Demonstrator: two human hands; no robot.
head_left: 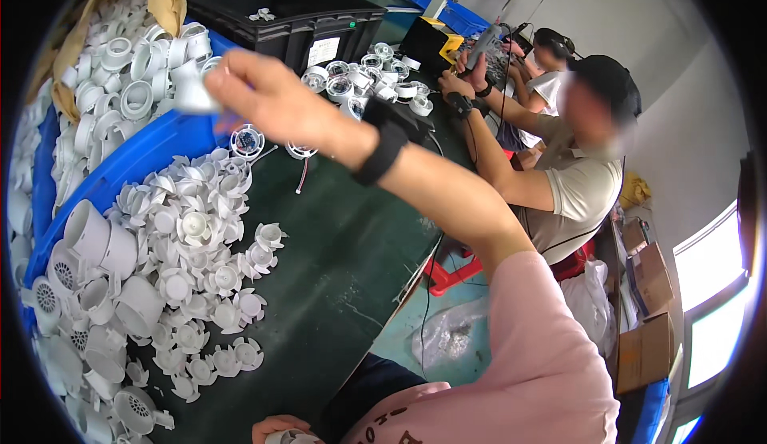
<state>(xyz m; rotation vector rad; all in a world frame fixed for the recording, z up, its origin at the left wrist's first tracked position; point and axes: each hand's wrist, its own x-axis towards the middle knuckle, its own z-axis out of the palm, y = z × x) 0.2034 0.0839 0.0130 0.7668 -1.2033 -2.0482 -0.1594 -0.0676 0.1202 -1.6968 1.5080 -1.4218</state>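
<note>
My right hand (268, 100) reaches over the edge of a blue bin at the upper left, blurred by motion. Its fingers close on a white plastic housing (192, 90), short and tubular. At the lower edge my left hand (278, 426), mostly cut off by the frame, grips a white round plastic part (292, 438). Below my right forearm, white fan impellers (196, 226) lie in a loose pile on the dark green tabletop (319, 244). Two round units with circuit boards (247, 141) sit near my right wrist, with short wires trailing.
The blue bin (152, 136) holds many white housings. More housings with grilles (137, 304) crowd the table's left side. Behind stand a black crate (343, 24) and a cluster of assembled round units (359, 80). A co-worker (575, 172) handles a tool at the right.
</note>
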